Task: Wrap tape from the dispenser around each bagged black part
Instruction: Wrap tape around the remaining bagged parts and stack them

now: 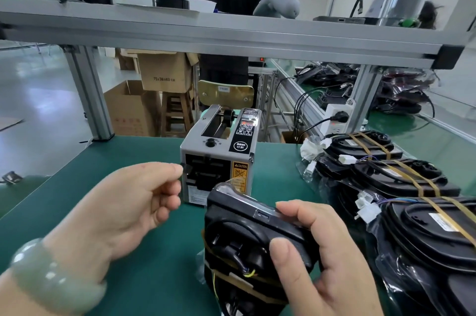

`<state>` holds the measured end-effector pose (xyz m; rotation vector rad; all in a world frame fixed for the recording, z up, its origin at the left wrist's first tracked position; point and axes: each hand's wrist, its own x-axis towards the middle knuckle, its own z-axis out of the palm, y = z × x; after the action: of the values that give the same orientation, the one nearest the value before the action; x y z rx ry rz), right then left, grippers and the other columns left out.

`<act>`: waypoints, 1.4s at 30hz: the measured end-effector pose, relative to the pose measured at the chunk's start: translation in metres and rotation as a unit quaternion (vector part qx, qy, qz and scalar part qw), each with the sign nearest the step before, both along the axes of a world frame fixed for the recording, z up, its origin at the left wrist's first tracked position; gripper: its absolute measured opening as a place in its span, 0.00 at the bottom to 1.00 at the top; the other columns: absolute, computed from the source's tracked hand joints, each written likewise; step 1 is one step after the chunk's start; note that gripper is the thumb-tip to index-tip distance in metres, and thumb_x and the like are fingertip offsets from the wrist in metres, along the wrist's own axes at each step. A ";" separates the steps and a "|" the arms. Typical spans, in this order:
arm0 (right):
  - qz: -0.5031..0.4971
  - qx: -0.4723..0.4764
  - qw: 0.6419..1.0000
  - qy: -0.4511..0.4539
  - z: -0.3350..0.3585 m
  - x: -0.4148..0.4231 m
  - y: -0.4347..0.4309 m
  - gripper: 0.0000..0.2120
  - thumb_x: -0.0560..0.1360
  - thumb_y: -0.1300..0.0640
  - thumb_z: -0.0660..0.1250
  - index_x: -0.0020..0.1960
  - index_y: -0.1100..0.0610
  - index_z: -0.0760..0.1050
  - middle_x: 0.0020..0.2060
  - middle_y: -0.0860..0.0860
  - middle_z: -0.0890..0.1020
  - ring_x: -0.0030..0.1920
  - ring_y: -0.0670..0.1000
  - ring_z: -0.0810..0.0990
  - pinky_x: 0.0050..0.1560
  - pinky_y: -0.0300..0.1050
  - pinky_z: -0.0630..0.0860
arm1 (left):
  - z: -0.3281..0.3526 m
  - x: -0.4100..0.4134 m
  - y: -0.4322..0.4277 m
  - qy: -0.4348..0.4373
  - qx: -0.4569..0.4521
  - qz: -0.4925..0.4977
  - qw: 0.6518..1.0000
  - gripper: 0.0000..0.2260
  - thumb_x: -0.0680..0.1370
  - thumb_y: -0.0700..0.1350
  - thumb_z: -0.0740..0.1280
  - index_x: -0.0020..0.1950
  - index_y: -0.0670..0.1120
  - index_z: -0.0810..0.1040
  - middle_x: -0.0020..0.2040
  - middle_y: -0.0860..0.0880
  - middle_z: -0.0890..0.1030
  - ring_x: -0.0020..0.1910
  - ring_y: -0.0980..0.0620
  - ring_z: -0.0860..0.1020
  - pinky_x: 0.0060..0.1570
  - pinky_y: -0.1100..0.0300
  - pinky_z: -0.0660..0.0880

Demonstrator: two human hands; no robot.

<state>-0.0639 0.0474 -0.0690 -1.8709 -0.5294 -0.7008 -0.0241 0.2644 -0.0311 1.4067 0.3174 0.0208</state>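
On bench [128, 161], before dispenser [219, 158]. Right hand [322, 259] grips bagged part [244, 225], thumb on top, fingers curled round far edge; part held low over bench, near dispenser's front. Band [242, 281] of tape already crosses its lower end. Left hand [123, 207] curled, forefinger tip at tape tab [187, 169] in outlet; whether the pinch has closed, cannot tell. Step, by my reading: fetching a strip. Next move likely calls for a clean pull clear of cutter, then laying strip across part's upper end. Taped parts [412, 186] stacked right.

Green bench [108, 161], aluminium frame [231, 37], glossy floor [38, 89].
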 end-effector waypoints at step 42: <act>-0.075 -0.017 0.997 -0.027 0.003 -0.012 0.027 0.18 0.62 0.44 0.69 0.51 0.42 0.75 0.45 0.38 0.78 0.44 0.37 0.78 0.45 0.23 0.70 | 0.009 -0.034 -0.056 -0.155 0.265 -0.041 0.951 0.17 0.59 0.49 0.63 0.34 0.35 0.79 0.41 0.67 0.80 0.52 0.84 0.65 0.45 0.77 0.65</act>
<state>-0.0760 0.0742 -0.0661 -1.9426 -0.4414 -0.8488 -0.0576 0.2085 -0.0225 1.9177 -0.0168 0.2728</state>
